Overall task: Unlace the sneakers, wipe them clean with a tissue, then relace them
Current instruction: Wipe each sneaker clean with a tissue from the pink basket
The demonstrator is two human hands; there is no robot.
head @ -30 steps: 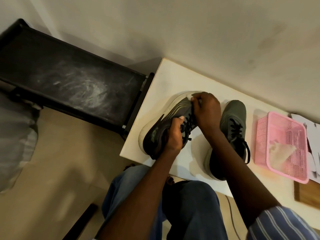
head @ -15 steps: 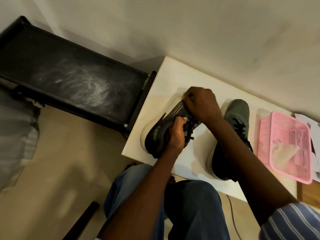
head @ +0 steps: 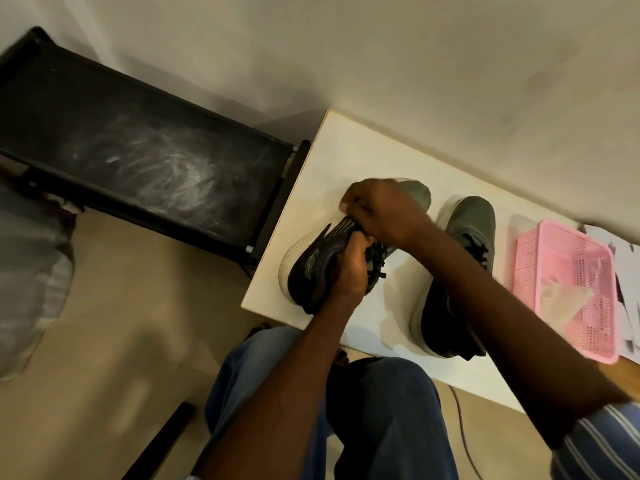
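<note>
Overhead, the single head view shows 2 dark grey-green mesh sneakers with white soles on a white rectangular tabletop [head: 332, 161]. The left-hand sneaker [head: 311, 258] is tipped onto its side near the table's left edge, sole turned outward; the second sneaker [head: 464, 237] stands upright just beside it, its black laces [head: 472, 244] threaded as far as can be seen.

The left hand [head: 349, 271] grips the tipped sneaker at the collar, fingers curled round the upper beside the loose black lace ends [head: 377, 258]. The right hand [head: 384, 213] is clenched over the forefoot, fingertips pinching near the lowest eyelets; whether it pinches the lace itself or the upper cannot be told, as the knuckles hide the contact.

Compared with 1 second ago, the right hand has travelled from the middle of the lacing toward the toe, and the shoe has rolled slightly further onto its side. Judged from this, the work is now at the last crossings of the lacing, so either unlacing or relacing of sneaker 1 of 2 is in hand; which cannot be told.

To the right, a pink perforated plastic basket [head: 533, 244] holds a crumpled white tissue [head: 561, 299], well apart from both hands. A black dusty metal rack [head: 138, 161] adjoins the table's left side; blue denim trousers [head: 381, 410] occupy the lower field.
</note>
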